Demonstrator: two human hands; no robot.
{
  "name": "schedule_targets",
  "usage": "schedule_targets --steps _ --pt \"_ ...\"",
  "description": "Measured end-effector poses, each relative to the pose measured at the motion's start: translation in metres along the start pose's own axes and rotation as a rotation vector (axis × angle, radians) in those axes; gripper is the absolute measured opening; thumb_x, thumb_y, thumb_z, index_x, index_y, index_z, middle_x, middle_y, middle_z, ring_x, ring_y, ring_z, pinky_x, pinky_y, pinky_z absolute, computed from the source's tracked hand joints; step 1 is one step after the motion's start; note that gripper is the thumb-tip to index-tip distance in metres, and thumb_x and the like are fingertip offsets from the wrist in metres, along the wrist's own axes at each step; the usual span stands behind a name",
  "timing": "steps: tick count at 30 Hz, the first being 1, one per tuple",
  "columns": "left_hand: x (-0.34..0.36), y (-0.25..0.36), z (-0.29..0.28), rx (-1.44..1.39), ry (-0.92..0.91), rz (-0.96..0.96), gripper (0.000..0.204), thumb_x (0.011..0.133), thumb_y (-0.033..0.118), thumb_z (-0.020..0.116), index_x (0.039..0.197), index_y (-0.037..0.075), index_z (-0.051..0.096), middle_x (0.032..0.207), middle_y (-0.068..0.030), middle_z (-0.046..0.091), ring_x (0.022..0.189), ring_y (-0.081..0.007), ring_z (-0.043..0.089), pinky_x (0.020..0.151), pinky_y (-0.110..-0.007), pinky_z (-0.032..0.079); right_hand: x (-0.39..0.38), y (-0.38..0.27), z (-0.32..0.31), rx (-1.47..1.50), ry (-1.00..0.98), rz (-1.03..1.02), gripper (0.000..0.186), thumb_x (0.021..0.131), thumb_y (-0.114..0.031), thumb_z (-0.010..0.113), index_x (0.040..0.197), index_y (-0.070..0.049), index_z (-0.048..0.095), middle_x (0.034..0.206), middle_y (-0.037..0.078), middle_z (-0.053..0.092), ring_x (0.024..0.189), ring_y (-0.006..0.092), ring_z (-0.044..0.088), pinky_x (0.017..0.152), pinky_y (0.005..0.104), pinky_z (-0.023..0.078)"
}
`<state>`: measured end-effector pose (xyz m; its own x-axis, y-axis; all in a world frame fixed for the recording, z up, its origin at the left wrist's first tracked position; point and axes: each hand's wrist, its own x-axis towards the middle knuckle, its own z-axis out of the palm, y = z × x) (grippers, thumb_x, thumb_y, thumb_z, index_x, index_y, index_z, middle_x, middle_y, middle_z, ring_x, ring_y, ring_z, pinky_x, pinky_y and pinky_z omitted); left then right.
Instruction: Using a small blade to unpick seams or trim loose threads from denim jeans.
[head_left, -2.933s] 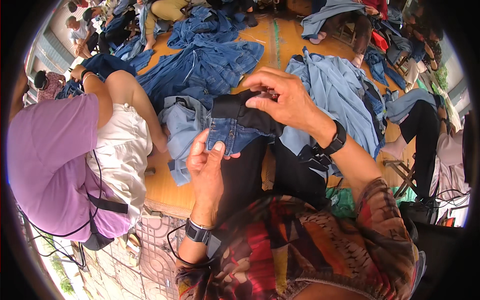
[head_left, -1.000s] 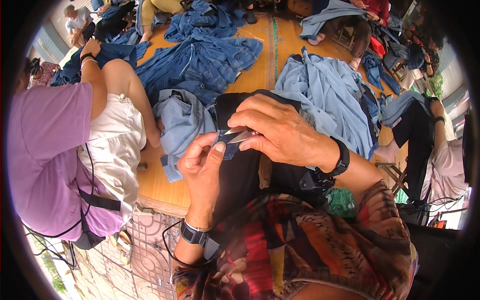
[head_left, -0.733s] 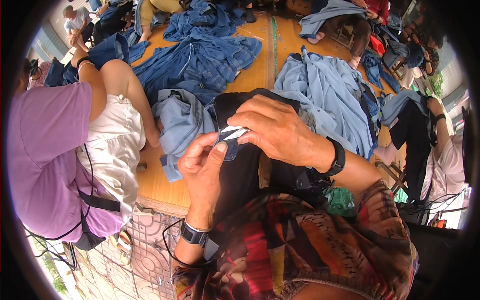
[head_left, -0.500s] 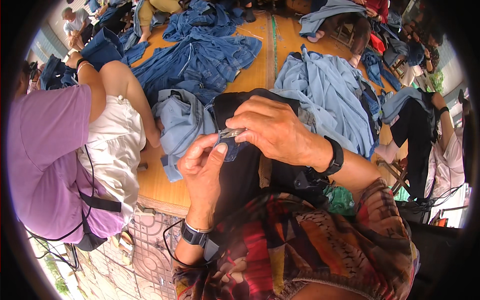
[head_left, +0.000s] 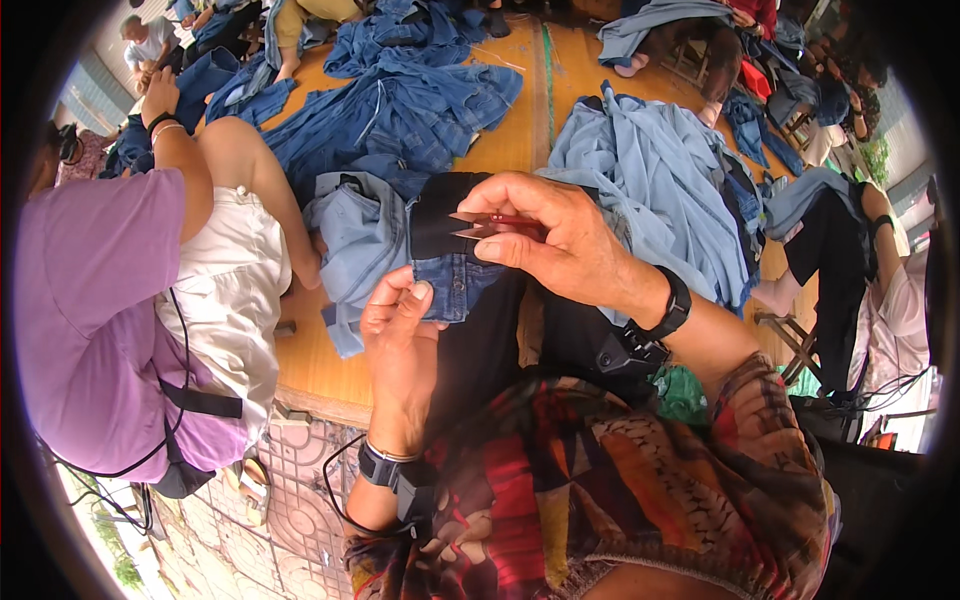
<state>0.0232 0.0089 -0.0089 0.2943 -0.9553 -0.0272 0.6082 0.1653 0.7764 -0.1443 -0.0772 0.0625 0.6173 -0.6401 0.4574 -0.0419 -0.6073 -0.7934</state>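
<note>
Thread snips (head_left: pixel 500 224) with a reddish handle sit in my right hand (head_left: pixel 560 235), which is closed around them. Their two blades stand apart and point left, a little above a dark blue denim piece (head_left: pixel 455 285). The denim lies over my black-clad lap, and visible stitching runs along it. Its left edge is pinched between the thumb and fingers of my left hand (head_left: pixel 402 325). Just beyond that hand is a light blue denim garment (head_left: pixel 365 235). The snips do not touch the cloth.
Dark blue denim garments (head_left: pixel 400 120) are heaped on the wooden platform (head_left: pixel 500 155), with a light blue pile (head_left: pixel 650 170) to the right. A person in a purple shirt (head_left: pixel 110 310) sits close on my left. Other people handle denim farther back and at right.
My right hand has drawn the snips up and away from the cloth, and their blades have parted. My left hand has lowered slightly with the denim, which now spreads flatter.
</note>
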Motion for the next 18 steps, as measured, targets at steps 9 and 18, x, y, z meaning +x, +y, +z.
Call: schedule_targets --steps 9,18 --pt "-0.01 -0.018 -0.015 -0.025 -0.041 -0.105 0.018 0.083 0.005 0.065 0.099 0.006 0.059 0.091 -0.0031 0.065 0.08 -0.0099 0.061 0.072 -0.025 0.048 -0.028 0.003 0.009 0.025 -0.108 0.07 0.03 0.072 -0.006 0.075 0.097 -0.003 0.059 0.088 0.003 0.057 0.074 0.0084 0.056 0.061 0.0212 0.045" --pt "-0.015 -0.013 0.009 -0.126 -0.083 -0.09 0.028 0.082 0.004 0.063 0.109 0.003 0.055 0.105 -0.0059 0.062 0.098 -0.0142 0.058 0.092 -0.029 0.044 -0.038 0.016 0.032 -0.118 0.156 -0.167 0.021 0.07 0.008 0.069 0.087 -0.003 0.063 0.081 0.005 0.056 0.064 0.015 0.058 0.05 0.026 0.046"
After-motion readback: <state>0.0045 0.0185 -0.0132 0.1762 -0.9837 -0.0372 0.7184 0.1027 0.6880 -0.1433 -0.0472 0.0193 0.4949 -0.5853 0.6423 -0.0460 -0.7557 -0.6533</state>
